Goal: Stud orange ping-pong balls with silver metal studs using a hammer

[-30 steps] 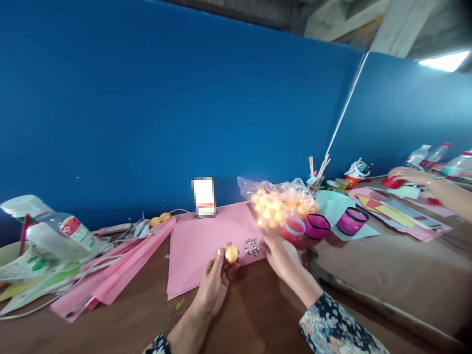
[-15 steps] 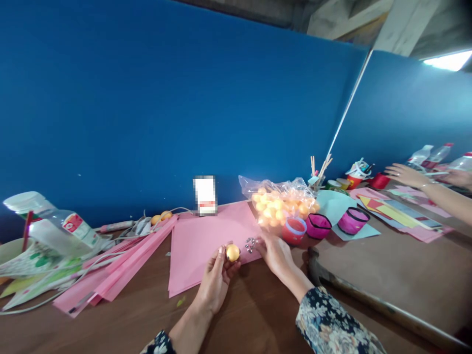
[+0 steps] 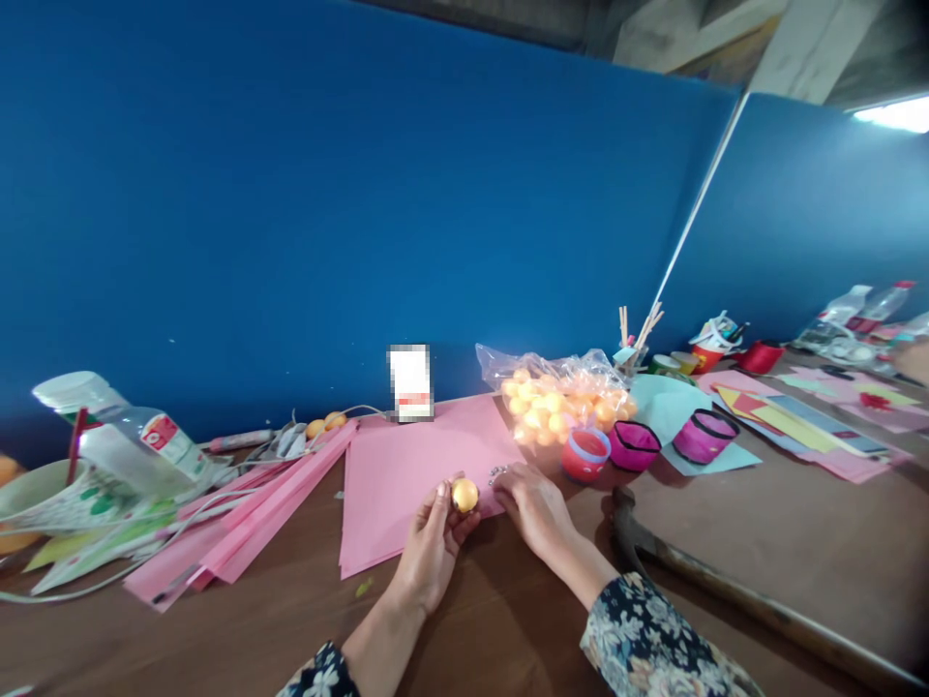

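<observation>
My left hand (image 3: 432,550) pinches a small orange ball (image 3: 464,496) between thumb and fingers, just above the near edge of a pink paper sheet (image 3: 406,474). My right hand (image 3: 533,503) lies palm down on the sheet's right corner, covering most of a cluster of small silver beads (image 3: 497,472); its fingers are curled over them and I cannot see whether it holds any. Behind it sits a clear plastic bag of orange balls (image 3: 562,407) and a small red cup (image 3: 584,455).
Two magenta cups (image 3: 633,445) stand right of the red one. A stack of pink paper strips (image 3: 239,523), a cable and a lying plastic bottle (image 3: 123,440) fill the left. A hammer (image 3: 653,557) lies at the right; coloured papers (image 3: 805,426) and bottles lie beyond.
My right hand has slid left over the silver beads, covering most of them. The other person's hands at the far right have drawn out of view. The ball stays in my left hand.
</observation>
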Tool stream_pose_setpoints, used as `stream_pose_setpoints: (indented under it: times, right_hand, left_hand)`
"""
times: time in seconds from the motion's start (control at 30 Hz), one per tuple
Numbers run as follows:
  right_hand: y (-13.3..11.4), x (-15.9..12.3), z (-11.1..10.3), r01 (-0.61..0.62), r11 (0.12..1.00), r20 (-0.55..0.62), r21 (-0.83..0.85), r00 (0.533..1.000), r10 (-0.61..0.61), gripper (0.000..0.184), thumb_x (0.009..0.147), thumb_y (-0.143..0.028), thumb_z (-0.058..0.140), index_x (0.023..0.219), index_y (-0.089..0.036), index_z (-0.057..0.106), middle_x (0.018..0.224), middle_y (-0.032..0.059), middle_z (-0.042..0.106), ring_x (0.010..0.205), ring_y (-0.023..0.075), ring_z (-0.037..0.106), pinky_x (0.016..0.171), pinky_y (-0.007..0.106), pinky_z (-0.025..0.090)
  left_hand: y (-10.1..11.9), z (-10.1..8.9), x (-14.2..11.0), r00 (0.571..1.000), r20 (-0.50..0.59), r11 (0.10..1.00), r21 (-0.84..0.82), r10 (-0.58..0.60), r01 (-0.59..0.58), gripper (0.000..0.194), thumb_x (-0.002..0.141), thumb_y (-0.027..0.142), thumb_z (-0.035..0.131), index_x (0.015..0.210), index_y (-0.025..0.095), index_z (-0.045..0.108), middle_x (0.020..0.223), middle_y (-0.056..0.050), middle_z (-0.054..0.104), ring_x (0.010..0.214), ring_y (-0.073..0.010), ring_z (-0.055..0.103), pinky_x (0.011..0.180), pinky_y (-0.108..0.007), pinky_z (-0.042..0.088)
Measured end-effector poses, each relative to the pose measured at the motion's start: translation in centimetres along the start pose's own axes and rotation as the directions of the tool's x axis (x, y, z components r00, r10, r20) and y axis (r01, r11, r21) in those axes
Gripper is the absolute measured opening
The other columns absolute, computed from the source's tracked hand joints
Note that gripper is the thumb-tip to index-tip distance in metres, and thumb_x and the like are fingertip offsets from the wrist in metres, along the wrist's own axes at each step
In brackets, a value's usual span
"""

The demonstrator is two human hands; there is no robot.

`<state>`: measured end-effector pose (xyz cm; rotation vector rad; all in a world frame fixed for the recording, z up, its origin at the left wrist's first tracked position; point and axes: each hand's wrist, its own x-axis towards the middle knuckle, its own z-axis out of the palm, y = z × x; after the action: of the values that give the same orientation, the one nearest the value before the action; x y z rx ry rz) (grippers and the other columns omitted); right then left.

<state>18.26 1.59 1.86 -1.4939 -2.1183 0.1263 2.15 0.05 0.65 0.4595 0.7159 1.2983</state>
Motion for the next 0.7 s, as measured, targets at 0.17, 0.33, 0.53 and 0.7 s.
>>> stream_pose_setpoints:
  times: [0.17, 0.33, 0.53, 0.7]
  right_hand:
    - [0.2, 0.0, -0.1, 0.003, 0.998, -0.018, 0.067, 1.000, -0.002, 0.014, 0.081, -0.018, 0.049, 0.083, -0.022, 0.062, 0.084, 0.0042, 0.061, 0.081, 0.0183, 0.056, 0.070, 0.027, 0.044]
    - [0.0, 0.0, -0.2, -0.010, 0.989, -0.091, 0.148, 0.996, 0.024, 0.015, 0.083, -0.019, 0.046, 0.086, -0.021, 0.061, 0.086, 0.0047, 0.063, 0.084, 0.0185, 0.058, 0.072, 0.028, 0.045]
    - [-0.4, -0.4, 0.3, -0.031, 0.941, -0.186, 0.337, 0.978, 0.099, 0.012, 0.084, -0.020, 0.046, 0.086, -0.020, 0.058, 0.085, 0.0050, 0.064, 0.077, 0.0183, 0.060, 0.070, 0.028, 0.046]
    - [-2.0, -0.6, 0.3, -0.088, 0.814, -0.136, 0.574, 0.970, 0.201, 0.012, 0.084, -0.025, 0.048, 0.085, -0.019, 0.058, 0.084, 0.0048, 0.064, 0.076, 0.0180, 0.061, 0.069, 0.027, 0.048]
  left_hand:
    - [0.1, 0.3, -0.1, 1.000, 0.005, 1.000, -0.014, -0.017, 0.017, 0.037, 0.074, 0.033, 0.062, 0.107, 0.014, 0.060, 0.091, -0.009, 0.068, 0.077, -0.0148, 0.064, 0.067, -0.024, 0.053]
    - [0.2, 0.1, 0.0, 0.999, 0.030, 0.998, -0.049, -0.025, 0.027, 0.037, 0.075, 0.030, 0.062, 0.109, 0.016, 0.058, 0.093, -0.007, 0.067, 0.079, -0.0158, 0.064, 0.072, -0.027, 0.052]
    - [0.1, -0.1, -0.1, 0.996, 0.086, 0.999, -0.034, -0.022, 0.025, 0.036, 0.076, 0.026, 0.060, 0.111, 0.018, 0.057, 0.101, -0.007, 0.066, 0.092, -0.0189, 0.062, 0.081, -0.027, 0.049]
    - [0.3, -0.1, -0.2, 0.995, 0.095, 1.000, -0.010, -0.012, 0.013, 0.031, 0.076, 0.025, 0.060, 0.106, 0.017, 0.059, 0.101, -0.006, 0.065, 0.090, -0.0173, 0.063, 0.084, -0.027, 0.047]
